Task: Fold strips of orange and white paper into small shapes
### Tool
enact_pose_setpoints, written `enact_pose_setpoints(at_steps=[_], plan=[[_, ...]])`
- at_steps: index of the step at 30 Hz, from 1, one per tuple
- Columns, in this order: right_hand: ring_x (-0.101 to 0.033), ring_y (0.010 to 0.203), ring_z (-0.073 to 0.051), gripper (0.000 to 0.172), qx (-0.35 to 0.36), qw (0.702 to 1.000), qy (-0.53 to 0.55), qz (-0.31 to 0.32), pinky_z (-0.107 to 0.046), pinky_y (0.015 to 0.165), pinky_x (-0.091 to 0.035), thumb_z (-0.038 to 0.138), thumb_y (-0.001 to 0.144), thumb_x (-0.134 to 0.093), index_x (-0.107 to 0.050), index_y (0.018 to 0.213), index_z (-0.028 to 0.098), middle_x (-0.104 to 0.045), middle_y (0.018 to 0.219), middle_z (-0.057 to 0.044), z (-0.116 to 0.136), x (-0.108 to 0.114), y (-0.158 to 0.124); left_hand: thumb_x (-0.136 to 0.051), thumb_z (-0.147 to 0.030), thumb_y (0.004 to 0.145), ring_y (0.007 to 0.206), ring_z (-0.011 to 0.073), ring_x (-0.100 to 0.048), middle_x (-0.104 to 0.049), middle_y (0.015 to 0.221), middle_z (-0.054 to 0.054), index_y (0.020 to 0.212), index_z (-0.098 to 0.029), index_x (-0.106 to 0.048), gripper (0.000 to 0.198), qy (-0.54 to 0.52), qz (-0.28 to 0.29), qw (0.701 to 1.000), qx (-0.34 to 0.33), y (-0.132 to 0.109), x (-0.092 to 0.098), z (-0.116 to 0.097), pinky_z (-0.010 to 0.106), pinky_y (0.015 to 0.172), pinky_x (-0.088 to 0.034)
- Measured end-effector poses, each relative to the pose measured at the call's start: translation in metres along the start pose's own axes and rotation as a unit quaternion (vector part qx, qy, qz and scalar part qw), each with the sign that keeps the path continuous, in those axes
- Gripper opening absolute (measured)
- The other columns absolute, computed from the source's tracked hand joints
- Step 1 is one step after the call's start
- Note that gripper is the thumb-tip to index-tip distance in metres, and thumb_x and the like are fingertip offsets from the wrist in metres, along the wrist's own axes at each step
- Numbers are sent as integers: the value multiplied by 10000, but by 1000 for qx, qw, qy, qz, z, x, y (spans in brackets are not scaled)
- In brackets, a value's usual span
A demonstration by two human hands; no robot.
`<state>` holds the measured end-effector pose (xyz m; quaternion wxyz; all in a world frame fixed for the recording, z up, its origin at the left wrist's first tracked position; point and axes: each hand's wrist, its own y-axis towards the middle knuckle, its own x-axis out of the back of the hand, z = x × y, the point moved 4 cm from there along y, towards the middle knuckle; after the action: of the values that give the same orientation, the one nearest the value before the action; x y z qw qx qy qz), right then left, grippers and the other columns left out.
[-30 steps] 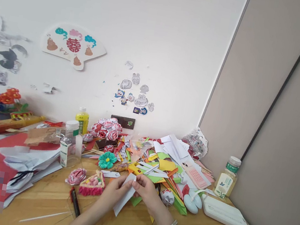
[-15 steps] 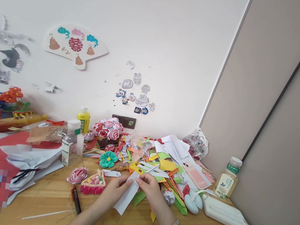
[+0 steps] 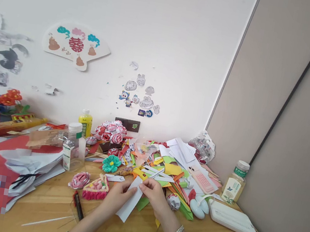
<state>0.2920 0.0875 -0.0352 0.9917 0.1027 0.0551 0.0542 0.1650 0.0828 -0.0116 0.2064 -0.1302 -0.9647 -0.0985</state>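
A narrow white strip of paper [image 3: 129, 205] is held between my two hands above the wooden table. My left hand [image 3: 118, 197] grips its left edge, thumb on top. On the opposite side my right hand [image 3: 153, 193] pinches the upper part of the strip with thumb and fingers. Beyond my hands lies a yellow tool [image 3: 139, 173], partly covered by the paper. A crumpled white paper ball [image 3: 173, 201] sits right of my right hand. Left of my left hand are a triangular pink-edged box [image 3: 96, 188] and a pink paper rose [image 3: 79, 179].
Colored paper scraps [image 3: 172, 169] heap up behind my hands. A black pen [image 3: 78, 205] lies at the left. Clear bottles [image 3: 71, 149] stand at the back left, another labelled bottle [image 3: 234, 184] at the right. A white flat device [image 3: 233, 219] rests near the right edge.
Both hands keep hold of the paper strip in almost the same place. The whole view has shifted very slightly, and the fingers have barely moved.
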Motion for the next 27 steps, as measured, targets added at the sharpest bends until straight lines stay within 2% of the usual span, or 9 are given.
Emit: enact_pose_setpoints(at_steps=[8,19,22,27], plan=[[-436,498,-97,262,0,999,-42,0,-210,494,-336,398,606,-617,-519,599,155,-451,508,41,-1,-1,-1,-426,-357,680,649,178,-531,-611,668,12,665,-143,-568,257,40,-10,999,-23,-2,1,-7,240,566,-385],[-400,484,-92,272,71,987,-142,15,-203,465,-300,393,725,-499,-496,586,158,-429,500,40,2,0,1,-432,-304,661,668,207,-547,-640,680,26,674,-145,-607,237,50,-19,997,-47,-4,-2,-3,266,595,-403],[-383,477,-96,275,94,974,-205,-1,-205,459,-278,394,759,-450,-486,601,171,-413,491,41,2,0,0,-426,-295,652,688,218,-555,-649,687,31,696,-141,-614,247,44,-27,998,-32,-4,-1,-3,275,611,-411],[-354,514,-106,319,159,931,-329,-6,-219,490,-237,338,798,-383,-409,522,181,-380,522,30,2,-5,-2,-420,-287,647,691,220,-564,-650,693,29,696,-143,-601,236,41,-39,998,-13,-2,0,-1,280,619,-419]])
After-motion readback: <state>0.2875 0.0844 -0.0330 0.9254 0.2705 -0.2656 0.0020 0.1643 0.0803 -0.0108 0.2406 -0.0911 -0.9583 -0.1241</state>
